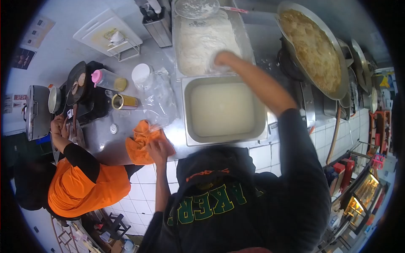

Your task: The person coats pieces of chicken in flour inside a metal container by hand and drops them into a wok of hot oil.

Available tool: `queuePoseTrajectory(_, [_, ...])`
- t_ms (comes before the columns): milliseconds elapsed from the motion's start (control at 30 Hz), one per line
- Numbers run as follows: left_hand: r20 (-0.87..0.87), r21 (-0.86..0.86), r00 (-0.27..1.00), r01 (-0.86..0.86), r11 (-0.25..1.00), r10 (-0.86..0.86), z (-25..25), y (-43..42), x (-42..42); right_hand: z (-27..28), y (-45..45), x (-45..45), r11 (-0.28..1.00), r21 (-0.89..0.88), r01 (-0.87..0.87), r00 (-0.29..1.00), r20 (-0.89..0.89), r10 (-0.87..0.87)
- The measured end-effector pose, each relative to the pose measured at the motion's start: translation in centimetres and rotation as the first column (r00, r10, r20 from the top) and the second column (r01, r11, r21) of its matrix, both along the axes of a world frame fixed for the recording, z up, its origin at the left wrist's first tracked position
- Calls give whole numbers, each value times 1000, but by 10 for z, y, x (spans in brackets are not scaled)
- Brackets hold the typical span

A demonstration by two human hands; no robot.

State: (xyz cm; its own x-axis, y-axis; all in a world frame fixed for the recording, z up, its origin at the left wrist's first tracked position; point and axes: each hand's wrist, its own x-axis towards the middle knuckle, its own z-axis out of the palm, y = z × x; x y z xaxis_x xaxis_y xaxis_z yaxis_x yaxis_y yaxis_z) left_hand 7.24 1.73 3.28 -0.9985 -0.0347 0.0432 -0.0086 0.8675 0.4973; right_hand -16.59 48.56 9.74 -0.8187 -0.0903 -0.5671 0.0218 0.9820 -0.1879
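My left hand (157,150) is on a crumpled orange cloth (137,145) at the counter's front edge, its fingers bent and pressed into the fabric. My right hand (226,60) is over the near end of a metal tray of white flour (206,42); motion smears its fingers, so whether it holds anything is unclear. A sieve (197,7) with a red-and-white handle lies across the tray's far end. Between my arms, in front of the flour, stands a deep steel pan (185,122) of pale, milky liquid (222,110).
At right, a large wok (344,84) holds bubbling oil with frying pieces. A plastic bag (160,101), a white-lidded jar (142,74), an open can (124,101) and a pink-capped bottle (109,80) stand left. A co-worker in orange (86,187) works at a pan (76,84).
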Motion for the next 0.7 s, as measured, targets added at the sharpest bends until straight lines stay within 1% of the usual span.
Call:
queuePoseTrajectory(33, [-38, 118, 999, -7, 993, 12, 2, -5, 5, -26, -3, -5, 996, 7, 84, 995, 49, -84])
queuePoseTrajectory(67, [-45, 119, 999, -18, 993, 23, 7, -10, 14, -36, -6, -5, 989, 10, 145, 986, 84, -146])
queuePoseTrajectory(100, [-110, 123, 989, -83, 989, 97, 12, -14, 27, -48, -7, -8, 985, 13, 173, 982, 73, -173])
queuePoseTrajectory(133, [-164, 132, 971, -155, 979, 175, 13, -15, 45, -50, -1, -9, 982, -28, 185, 982, 45, -184])
queuePoseTrajectory(167, [-148, 129, 971, -172, 977, 190, 5, -20, 66, -51, 4, -8, 975, -92, 202, 979, 41, -199])
queuePoseTrajectory(200, [-147, 172, 927, -321, 931, 346, -4, -24, 83, -50, 14, -7, 953, -187, 240, 971, 56, -234])
queuePoseTrajectory(233, [-151, 225, 857, -456, 861, 493, -19, -28, 93, -41, 24, -7, 905, -304, 296, 955, 90, -282])
queuePoseTrajectory(300, [52, 311, 772, -615, 725, 633, -39, -40, 127, -22, 39, -4, 740, -503, 446, 893, 195, -406])
queuePoseTrajectory(333, [55, 210, 782, -617, 759, 620, -70, -58, 154, -19, 43, -5, 697, -550, 461, 880, 184, -437])
queuePoseTrajectory(367, [141, 117, 790, -612, 782, 597, -80, -66, 177, -21, 48, -6, 691, -571, 444, 879, 129, -458])
queuePoseTrajectory(400, [226, 26, 788, -593, 805, 573, -87, -76, 198, -29, 50, -10, 770, -537, 343, 899, -48, -435])
queuePoseTrajectory(433, [346, -56, 733, -608, 792, 586, -107, -94, 220, -39, 51, -13, 845, -468, 259, 889, -226, -398])
queuePoseTrajectory(467, [474, -89, 639, -650, 755, 606, -122, -112, 237, -42, 54, -16, 958, -271, 100, 799, -551, -239])
queuePoseTrajectory(500, [500, -226, 555, -658, 719, 665, -121, -113, 243, -34, 57, -19, 958, -267, 103, 795, -557, -241])
queuePoseTrajectory(567, [416, -206, 526, -740, 640, 742, -132, -119, 260, -15, 58, -23, 953, -162, 256, 833, -463, -302])
queuePoseTrajectory(600, [418, -211, 520, -742, 636, 745, -135, -120, 265, -14, 53, -22, 954, -162, 252, 837, -458, -299])
queuePoseTrajectory(667, [499, -188, 525, -712, 677, 690, -129, -119, 268, -18, 38, -15, 971, -135, 199, 870, -433, -238])
queuePoseTrajectory(700, [500, -191, 523, -711, 677, 690, -127, -116, 269, -19, 32, -13, 978, -120, 173, 881, -424, -208])
